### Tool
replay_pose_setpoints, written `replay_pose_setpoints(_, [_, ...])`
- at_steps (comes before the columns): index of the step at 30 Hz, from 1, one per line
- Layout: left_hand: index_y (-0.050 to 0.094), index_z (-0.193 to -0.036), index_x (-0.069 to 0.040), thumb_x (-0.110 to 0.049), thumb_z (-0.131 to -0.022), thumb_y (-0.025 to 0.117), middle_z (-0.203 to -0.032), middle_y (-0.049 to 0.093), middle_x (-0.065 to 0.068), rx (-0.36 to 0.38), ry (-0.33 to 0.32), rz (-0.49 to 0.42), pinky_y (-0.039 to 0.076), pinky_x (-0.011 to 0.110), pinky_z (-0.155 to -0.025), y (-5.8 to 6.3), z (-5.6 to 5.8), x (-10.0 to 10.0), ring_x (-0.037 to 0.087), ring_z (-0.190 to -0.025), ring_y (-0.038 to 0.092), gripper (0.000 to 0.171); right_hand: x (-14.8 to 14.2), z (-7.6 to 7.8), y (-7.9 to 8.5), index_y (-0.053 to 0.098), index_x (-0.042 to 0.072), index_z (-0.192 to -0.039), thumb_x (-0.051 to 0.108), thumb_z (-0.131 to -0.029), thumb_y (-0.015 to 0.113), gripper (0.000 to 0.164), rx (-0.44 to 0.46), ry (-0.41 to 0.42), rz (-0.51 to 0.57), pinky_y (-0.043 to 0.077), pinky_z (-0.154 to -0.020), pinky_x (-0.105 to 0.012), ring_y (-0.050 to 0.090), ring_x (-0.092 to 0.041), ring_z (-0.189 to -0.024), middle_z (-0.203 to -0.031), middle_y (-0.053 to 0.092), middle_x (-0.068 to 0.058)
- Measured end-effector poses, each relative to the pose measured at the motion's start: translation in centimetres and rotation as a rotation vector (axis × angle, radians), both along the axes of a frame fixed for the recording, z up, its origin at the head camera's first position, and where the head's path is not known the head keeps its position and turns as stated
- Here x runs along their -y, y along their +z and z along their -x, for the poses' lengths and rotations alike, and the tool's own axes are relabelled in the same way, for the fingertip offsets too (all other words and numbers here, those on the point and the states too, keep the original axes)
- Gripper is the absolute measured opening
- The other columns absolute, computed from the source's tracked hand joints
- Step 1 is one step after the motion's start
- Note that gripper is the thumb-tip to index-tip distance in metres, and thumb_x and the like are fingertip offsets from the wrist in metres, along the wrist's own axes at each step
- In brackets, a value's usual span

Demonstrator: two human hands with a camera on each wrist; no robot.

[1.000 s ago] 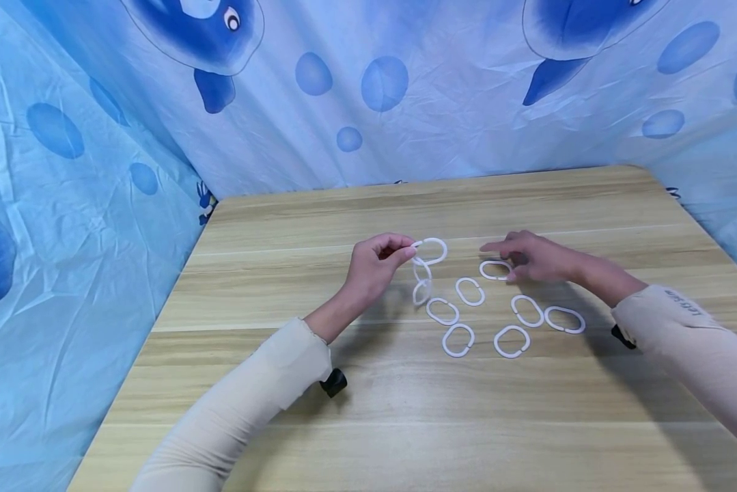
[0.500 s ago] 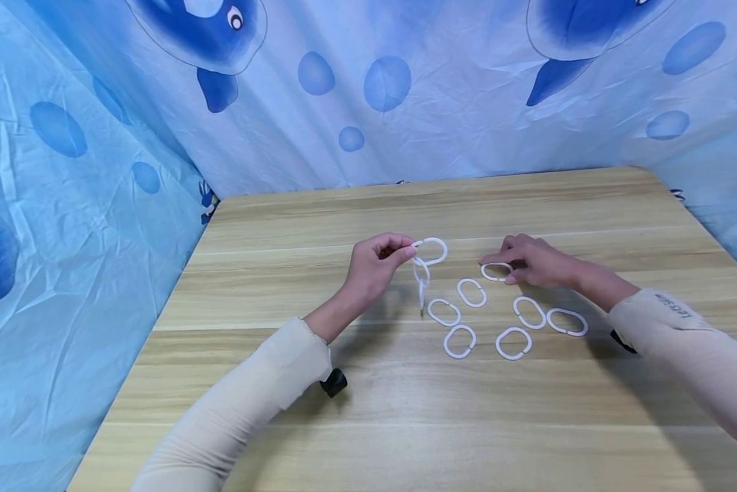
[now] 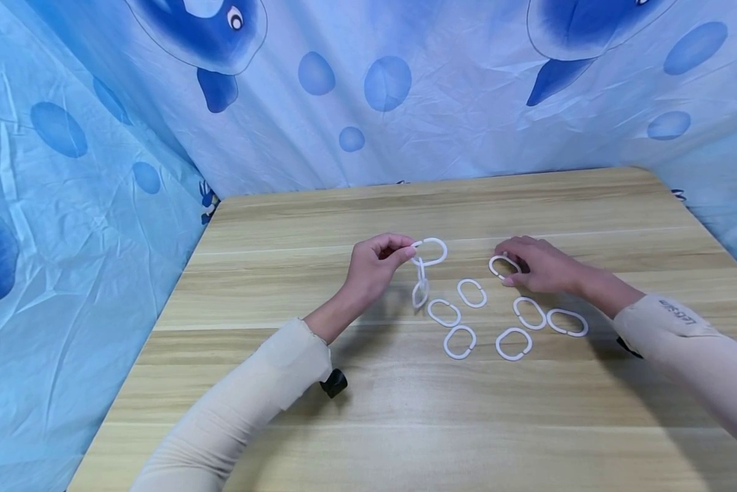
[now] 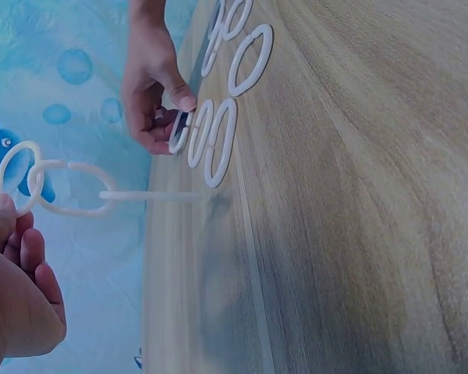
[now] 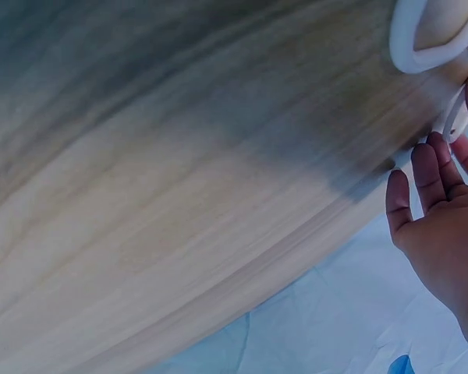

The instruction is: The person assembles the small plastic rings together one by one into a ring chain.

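Note:
My left hand (image 3: 374, 266) pinches the top link of a short chain of white plastic C-links (image 3: 445, 251) between thumb and fingertips. The linked rings (image 4: 70, 165) hang below that hand, the lowest one close over the wood in the left wrist view. To the right, my right hand (image 3: 543, 266) pinches a single white C-link (image 3: 492, 269) between thumb and fingers, and the link is tilted. In the right wrist view the right hand (image 5: 448, 226) shows at the edge, with part of the held link hidden by the fingers.
Several loose white C-links (image 3: 446, 345) lie on the wooden table (image 3: 405, 424) between and in front of the hands. Two at the right (image 3: 547, 316) lie against each other. A blue curtain (image 3: 442, 137) with whale prints stands behind the table.
My right hand has brought its thumb and fingers together on the loose link, then shifted it slightly right and tilted it. The chain under my left hand swings; that hand stays in place.

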State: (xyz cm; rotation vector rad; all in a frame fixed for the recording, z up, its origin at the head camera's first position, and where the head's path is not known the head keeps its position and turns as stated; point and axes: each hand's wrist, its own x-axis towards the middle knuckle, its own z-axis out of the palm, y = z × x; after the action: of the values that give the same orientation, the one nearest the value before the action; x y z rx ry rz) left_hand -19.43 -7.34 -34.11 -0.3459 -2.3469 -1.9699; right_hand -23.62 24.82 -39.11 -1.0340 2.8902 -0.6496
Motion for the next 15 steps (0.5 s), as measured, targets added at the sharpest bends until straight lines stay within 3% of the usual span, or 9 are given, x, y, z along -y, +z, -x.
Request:
replay_pose_setpoints(3, [0.072, -0.094, -0.001, -0.008, -0.086, 0.072, -0.092, 0.069, 0.008, -0.002, 0.001, 0.005, 0.045, 0.017, -0.064, 0.05, -0.04, -0.01, 0.006, -0.074, 0.056, 0.011, 0.01, -0.24, 0.17, 0.059, 0.001, -0.118, 0.016, -0.081, 0.077, 0.044, -0.027, -0.002, -0.026, 0.042, -0.083, -0.046, 0.053, -0.026, -0.090, -0.100, 0.060, -0.011])
replay_pose_setpoints(9, [0.072, -0.095, 0.000, -0.009, -0.087, 0.072, -0.091, 0.069, 0.008, -0.004, 0.000, 0.010, 0.045, 0.017, -0.064, 0.21, -0.14, -0.06, 0.006, -0.074, 0.055, 0.012, 0.17, -0.31, 0.32, 0.066, 0.002, -0.111, 0.022, -0.079, 0.077, 0.040, -0.158, 0.014, -0.083, 0.037, -0.073, -0.041, 0.046, -0.017, -0.073, -0.084, 0.057, -0.002])
replay_pose_setpoints(15, [0.071, -0.097, 0.002, -0.009, -0.087, 0.072, -0.091, 0.069, 0.008, -0.005, -0.003, 0.016, 0.045, 0.017, -0.064, 0.29, -0.22, -0.09, 0.007, -0.074, 0.055, 0.015, 0.34, -0.35, 0.84, 0.068, 0.002, -0.106, 0.024, -0.075, 0.080, 0.040, -0.239, -0.005, -0.018, 0.034, -0.071, -0.038, 0.043, -0.013, -0.069, -0.077, 0.052, 0.002])
